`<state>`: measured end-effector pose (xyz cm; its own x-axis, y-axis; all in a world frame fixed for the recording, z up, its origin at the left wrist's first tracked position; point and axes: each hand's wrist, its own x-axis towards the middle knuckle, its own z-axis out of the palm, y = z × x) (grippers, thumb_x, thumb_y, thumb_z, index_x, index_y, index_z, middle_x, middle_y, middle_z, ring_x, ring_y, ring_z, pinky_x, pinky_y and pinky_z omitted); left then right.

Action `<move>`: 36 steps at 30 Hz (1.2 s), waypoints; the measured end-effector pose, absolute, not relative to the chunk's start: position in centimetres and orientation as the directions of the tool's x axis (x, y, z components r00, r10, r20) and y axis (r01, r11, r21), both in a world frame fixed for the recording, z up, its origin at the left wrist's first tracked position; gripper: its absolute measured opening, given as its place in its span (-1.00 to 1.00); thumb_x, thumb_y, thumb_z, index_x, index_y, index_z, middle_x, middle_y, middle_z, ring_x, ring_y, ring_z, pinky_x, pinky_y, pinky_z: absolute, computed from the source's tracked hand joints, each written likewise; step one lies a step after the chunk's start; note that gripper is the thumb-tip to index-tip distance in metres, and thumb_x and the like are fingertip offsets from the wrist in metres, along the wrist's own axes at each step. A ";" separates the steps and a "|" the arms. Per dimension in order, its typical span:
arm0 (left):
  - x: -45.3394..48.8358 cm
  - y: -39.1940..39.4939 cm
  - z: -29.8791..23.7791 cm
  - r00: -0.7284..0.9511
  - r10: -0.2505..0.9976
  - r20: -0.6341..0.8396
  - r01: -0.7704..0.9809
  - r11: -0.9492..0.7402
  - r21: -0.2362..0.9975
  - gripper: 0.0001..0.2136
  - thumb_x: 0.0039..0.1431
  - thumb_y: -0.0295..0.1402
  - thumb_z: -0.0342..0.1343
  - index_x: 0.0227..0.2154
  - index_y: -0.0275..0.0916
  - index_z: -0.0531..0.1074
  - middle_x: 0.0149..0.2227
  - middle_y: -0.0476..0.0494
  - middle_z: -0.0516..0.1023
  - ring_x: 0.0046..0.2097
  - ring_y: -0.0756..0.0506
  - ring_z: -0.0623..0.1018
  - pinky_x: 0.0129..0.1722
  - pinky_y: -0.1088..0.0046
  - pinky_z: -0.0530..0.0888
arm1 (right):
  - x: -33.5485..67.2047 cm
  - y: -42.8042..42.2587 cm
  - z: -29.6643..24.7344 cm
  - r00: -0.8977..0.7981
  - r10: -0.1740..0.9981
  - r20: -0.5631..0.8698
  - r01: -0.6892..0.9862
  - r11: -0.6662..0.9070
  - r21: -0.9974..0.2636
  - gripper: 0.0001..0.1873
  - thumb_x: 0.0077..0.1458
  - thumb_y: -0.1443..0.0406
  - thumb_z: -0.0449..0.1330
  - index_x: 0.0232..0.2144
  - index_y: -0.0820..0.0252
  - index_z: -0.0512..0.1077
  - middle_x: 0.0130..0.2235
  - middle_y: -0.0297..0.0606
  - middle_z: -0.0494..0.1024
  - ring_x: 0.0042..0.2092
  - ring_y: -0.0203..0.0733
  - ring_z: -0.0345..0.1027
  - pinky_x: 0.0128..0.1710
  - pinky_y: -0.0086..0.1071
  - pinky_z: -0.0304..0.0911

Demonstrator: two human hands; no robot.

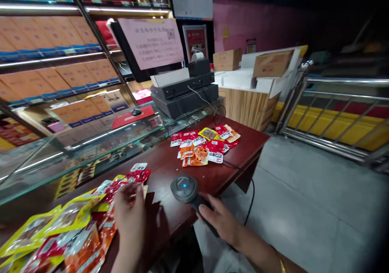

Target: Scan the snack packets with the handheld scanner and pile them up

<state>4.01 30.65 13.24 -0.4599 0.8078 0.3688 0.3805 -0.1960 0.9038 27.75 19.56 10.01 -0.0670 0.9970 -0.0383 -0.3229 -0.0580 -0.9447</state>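
My right hand (219, 216) is wrapped around the handle of a dark barcode scanner (184, 188), which has a blue light on its head. The scanner is held over the front edge of the dark red table (164, 208). At the right end of a heap of snack packets (75, 216), my left hand (129, 210) has its fingers curled on a snack packet (146, 190); most of that packet is hidden behind the fingers. Yellow, red and orange packets make up the heap. Farther back on the table lies a second group of snack packets (202, 145).
A glass display counter (91, 143) runs along the table's far side, with a mouse (136, 111) on a red mat. Beyond stand a monitor (152, 42) and a dark cash-register unit (185, 97). A cable (251, 202) hangs off the table's right side. A metal railing (337, 115) stands at right.
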 end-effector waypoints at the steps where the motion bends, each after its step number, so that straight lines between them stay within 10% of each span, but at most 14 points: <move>1: 5.9 31.3 13.1 -0.365 0.855 0.367 0.399 -0.213 0.892 -0.69 0.05 -0.15 0.27 -0.18 -0.18 0.50 -0.25 -0.09 0.57 -0.23 -0.13 0.55 -0.17 0.31 0.48 | 28.4 19.4 10.0 -0.035 0.999 -0.038 -0.328 -0.047 -0.944 -0.24 0.07 -0.27 0.30 0.07 0.14 0.56 -0.42 -0.34 0.45 -0.40 -0.22 0.23 -0.41 -0.37 0.17; 7: 17.8 35.0 12.9 0.164 0.971 0.175 0.619 -0.239 0.748 -0.70 0.23 -0.11 0.12 -0.19 -0.22 0.59 -0.17 -0.25 0.65 -0.16 -0.22 0.60 -0.12 0.26 0.46 | 32.3 19.0 9.8 0.138 0.987 -0.078 -0.397 -0.017 -0.918 -0.16 0.03 -0.29 0.31 0.11 0.18 0.53 -0.47 -0.39 0.40 -0.47 -0.30 0.15 -0.51 -0.44 0.08; 16: 26.8 35.4 14.3 0.251 0.955 0.156 0.928 -0.284 0.243 -0.70 0.35 -0.23 0.02 -0.07 -0.29 0.55 0.03 -0.44 0.58 0.14 -0.37 0.51 0.04 0.16 0.37 | 36.3 18.4 8.3 0.282 0.949 -0.142 -0.473 0.009 -0.881 -0.21 0.06 -0.22 0.36 0.13 0.18 0.50 -0.44 -0.37 0.46 -0.45 -0.31 0.21 -0.50 -0.46 0.10; 23: 25.4 36.1 13.6 0.181 0.974 0.137 0.908 -0.219 0.356 -0.74 0.32 -0.14 0.09 -0.15 -0.21 0.52 -0.17 -0.29 0.67 -0.04 -0.30 0.62 -0.12 0.28 0.37 | 36.9 18.7 8.6 0.316 0.940 -0.126 -0.452 0.033 -0.891 -0.15 0.01 -0.26 0.36 0.12 0.22 0.50 -0.47 -0.40 0.44 -0.50 -0.31 0.18 -0.53 -0.45 0.12; 31: 17.3 34.7 11.5 0.021 0.993 0.120 0.531 -0.113 0.840 -0.72 0.14 -0.02 0.15 -0.33 -0.14 0.44 -0.38 -0.10 0.65 -0.34 -0.16 0.61 -0.31 0.39 0.41 | 34.8 19.2 10.3 0.220 0.973 -0.077 -0.512 0.048 -0.857 -0.25 0.05 -0.22 0.37 0.07 0.18 0.53 -0.50 -0.45 0.36 -0.51 -0.36 0.09 -0.56 -0.51 -0.01; 36: 12.6 32.7 11.4 -0.071 0.989 0.133 0.480 -0.083 0.873 -0.65 0.09 0.07 0.14 -0.39 -0.14 0.42 -0.40 -0.12 0.64 -0.33 -0.17 0.61 -0.31 0.37 0.45 | 32.5 19.1 11.4 0.110 0.992 -0.069 -0.467 -0.009 -0.884 -0.20 0.03 -0.26 0.35 0.08 0.18 0.54 -0.44 -0.38 0.43 -0.47 -0.33 0.16 -0.50 -0.48 0.07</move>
